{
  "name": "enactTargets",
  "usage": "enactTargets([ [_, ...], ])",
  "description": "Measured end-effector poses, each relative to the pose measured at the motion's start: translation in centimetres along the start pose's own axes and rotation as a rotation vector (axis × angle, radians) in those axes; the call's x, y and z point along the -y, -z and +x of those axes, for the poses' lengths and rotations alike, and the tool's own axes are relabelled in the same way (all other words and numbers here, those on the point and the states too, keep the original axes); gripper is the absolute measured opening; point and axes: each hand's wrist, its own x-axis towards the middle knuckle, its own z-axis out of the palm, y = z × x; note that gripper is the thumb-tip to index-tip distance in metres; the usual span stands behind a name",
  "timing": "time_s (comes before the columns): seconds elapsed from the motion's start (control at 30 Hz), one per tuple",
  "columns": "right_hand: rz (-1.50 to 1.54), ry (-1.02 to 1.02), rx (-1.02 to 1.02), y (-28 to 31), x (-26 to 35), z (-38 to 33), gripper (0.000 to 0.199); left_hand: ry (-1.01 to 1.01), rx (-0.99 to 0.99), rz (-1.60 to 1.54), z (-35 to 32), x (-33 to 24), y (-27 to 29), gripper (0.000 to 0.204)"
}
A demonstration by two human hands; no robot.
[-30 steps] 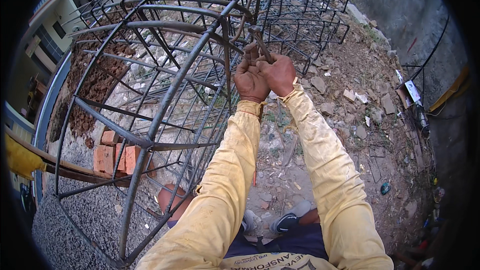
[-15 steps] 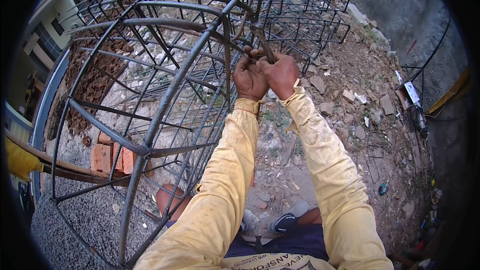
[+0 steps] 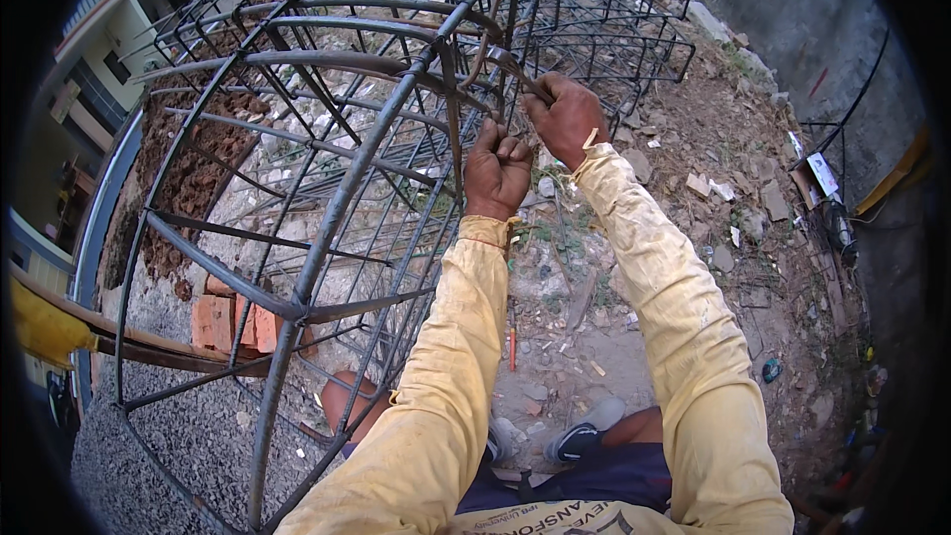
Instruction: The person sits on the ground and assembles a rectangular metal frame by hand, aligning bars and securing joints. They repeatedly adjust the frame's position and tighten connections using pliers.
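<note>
My right hand (image 3: 569, 121) is wrapped around the handles of worn metal pincers (image 3: 517, 72), whose head rests near an upright bar of the rebar cage (image 3: 369, 154). Just below and to the left is my left hand (image 3: 497, 176), palm toward me with the fingers curled and the thumb up by the bars. What its fingertips pinch, if anything, is too small to make out. A brownish bent rod (image 3: 479, 61) hangs at the cage corner beside the pincers' head.
More rebar cages (image 3: 604, 35) lie beyond my hands. Red bricks (image 3: 233, 321) and grey gravel (image 3: 149, 446) are at the left, near a yellow-wrapped pole (image 3: 50, 322). Rubble covers the ground at right, below a grey wall (image 3: 792, 30). An orange-handled stick (image 3: 512, 337) lies between my arms.
My hands were together at the bar and have moved apart. The right hand has turned the pincers to lean leftward, and the left hand has dropped slightly lower.
</note>
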Motion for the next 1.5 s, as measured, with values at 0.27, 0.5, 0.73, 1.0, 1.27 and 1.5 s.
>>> enactTargets([
  [0.27,0.109,-0.31,0.174,-3.8,-1.6,0.6,0.028,-0.16,-0.184,0.115,-1.5,0.6,-2.8,0.013],
  [0.5,0.308,-0.358,0.287,-9.8,-6.4,-1.4,0.042,-0.29,-0.263,0.362,-2.4,1.1,-4.8,0.016],
  [0.73,1.265,-0.624,0.488,-12.5,-3.7,-6.0,0.016,-0.373,-0.284,0.757,-4.3,-0.9,-5.6,0.037],
  [1.0,1.435,-1.01,0.347,-8.3,-2.9,-5.8,0.022,-0.175,-0.176,1.631,-11.4,-2.7,-9.8,0.046],
  [1.27,1.426,-1.048,0.367,-7.9,-1.2,-5.9,0.024,-0.884,-0.22,1.359,-8.4,-5.5,-11.3,0.024],
  [1.5,1.583,-1.1,0.396,-9.7,-1.7,-5.8,0.023,-0.886,-0.025,1.385,-4.0,-7.0,-11.7,0.031],
])
